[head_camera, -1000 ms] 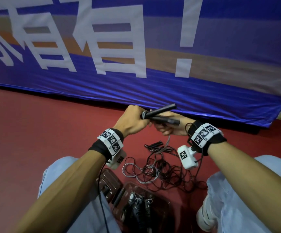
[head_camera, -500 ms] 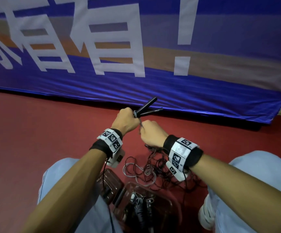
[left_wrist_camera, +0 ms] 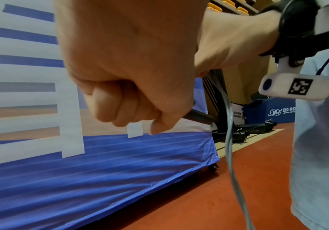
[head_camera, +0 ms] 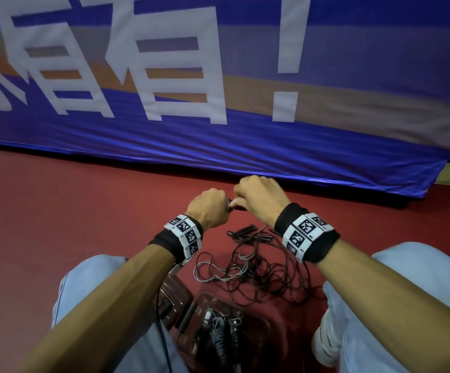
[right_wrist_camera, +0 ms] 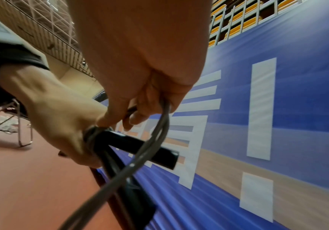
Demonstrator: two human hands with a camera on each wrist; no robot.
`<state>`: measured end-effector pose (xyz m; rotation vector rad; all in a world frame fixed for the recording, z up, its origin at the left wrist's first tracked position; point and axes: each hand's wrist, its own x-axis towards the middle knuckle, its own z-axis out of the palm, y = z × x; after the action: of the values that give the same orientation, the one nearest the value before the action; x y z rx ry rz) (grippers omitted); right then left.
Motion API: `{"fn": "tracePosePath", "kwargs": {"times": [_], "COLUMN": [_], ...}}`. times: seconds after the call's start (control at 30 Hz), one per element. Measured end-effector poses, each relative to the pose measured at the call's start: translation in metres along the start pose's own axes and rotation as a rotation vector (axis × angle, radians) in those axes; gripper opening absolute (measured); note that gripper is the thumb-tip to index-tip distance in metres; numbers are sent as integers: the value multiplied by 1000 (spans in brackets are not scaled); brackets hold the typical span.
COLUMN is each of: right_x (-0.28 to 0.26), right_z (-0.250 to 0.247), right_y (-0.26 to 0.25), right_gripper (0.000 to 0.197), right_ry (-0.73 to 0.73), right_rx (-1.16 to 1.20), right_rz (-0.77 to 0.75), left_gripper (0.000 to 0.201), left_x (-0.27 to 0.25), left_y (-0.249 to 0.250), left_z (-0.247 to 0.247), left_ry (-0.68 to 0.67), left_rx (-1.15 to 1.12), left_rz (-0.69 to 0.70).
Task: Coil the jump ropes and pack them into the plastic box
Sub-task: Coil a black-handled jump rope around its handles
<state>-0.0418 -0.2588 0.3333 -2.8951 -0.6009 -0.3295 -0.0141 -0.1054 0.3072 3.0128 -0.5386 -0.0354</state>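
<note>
My left hand is a fist gripping the two black jump rope handles, which splay out past it. Grey cord is wound round the handles close to that fist. My right hand is just right of the left, and its fingers pinch the grey cord. The cord hangs down from the hands to the floor. In the head view the hands hide nearly all of the handles. The plastic box lies between my knees with coiled ropes inside.
A tangle of loose ropes and more black handles lie on the red floor in front of the box. A brown lid sits left of the box. A blue banner walls off the far side.
My right hand has swung from beside the handles, under them, and up over their far side with the cord. The handles tilted and are now hidden behind the hands.
</note>
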Motion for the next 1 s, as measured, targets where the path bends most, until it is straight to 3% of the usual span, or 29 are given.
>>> {"fn": "tracePosePath", "kwargs": {"times": [0.17,0.3,0.43,0.57,0.67,0.83,1.0], "right_x": [2,1,1,4,6,7,4], "right_z": [-5,0,8,10,4,-7,-13], "right_y": [20,29,27,20,19,17,13], "right_gripper": [71,79,88,78,67,74,61], "right_ry": [56,5,-97,-263,-420,-513,-499], "right_rx": [94,130,307,661,793,973,1291], "right_rz": [128,154,153,81,73,66,156], "left_gripper": [49,35,34,32,30,24,23], "left_x": [-1,-1,1,0,-1,-4,-3], "left_y": [-3,-7,-19,-29,-30,-31,-32], "left_z": [-7,-14,-28,-37,-43,-46,-53], "left_ry": [-37,12,70,101,146,262,371], "left_rx": [49,194,379,465,443,272,128], "left_rz": [124,197,305,402,430,472,440]}}
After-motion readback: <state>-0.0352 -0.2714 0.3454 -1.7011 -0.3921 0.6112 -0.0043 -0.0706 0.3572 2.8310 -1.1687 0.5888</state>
